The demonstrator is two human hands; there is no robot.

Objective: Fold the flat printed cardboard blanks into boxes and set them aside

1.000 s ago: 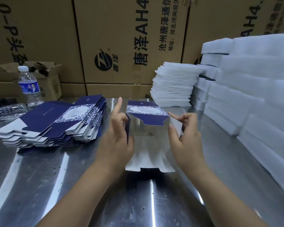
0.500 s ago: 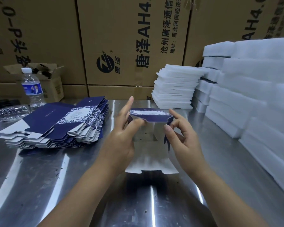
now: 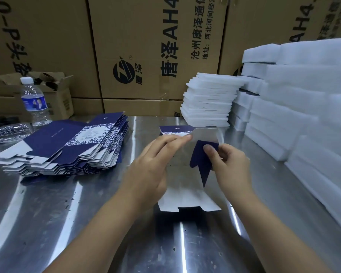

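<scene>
A navy-and-white printed cardboard blank (image 3: 187, 196) stands half-folded on the steel table (image 3: 98, 229), its white inside facing me. My left hand (image 3: 156, 164) lies over its left side with straight fingers pressing the far flap near the top edge. My right hand (image 3: 228, 162) pinches a navy side flap (image 3: 202, 160) between thumb and fingers, folding it inward. A fanned stack of flat blanks (image 3: 67, 146) lies to the left.
White foam sheets are stacked at the back (image 3: 209, 101) and along the right edge (image 3: 303, 125). A water bottle (image 3: 34, 101), a crushed plastic bottle (image 3: 8, 131) and a small open carton (image 3: 53, 89) sit at the left. Big brown cartons (image 3: 146, 46) wall the back.
The far flap has come down toward me under my left fingers. My right hand has taken hold of the navy side flap and swung it inward across the box.
</scene>
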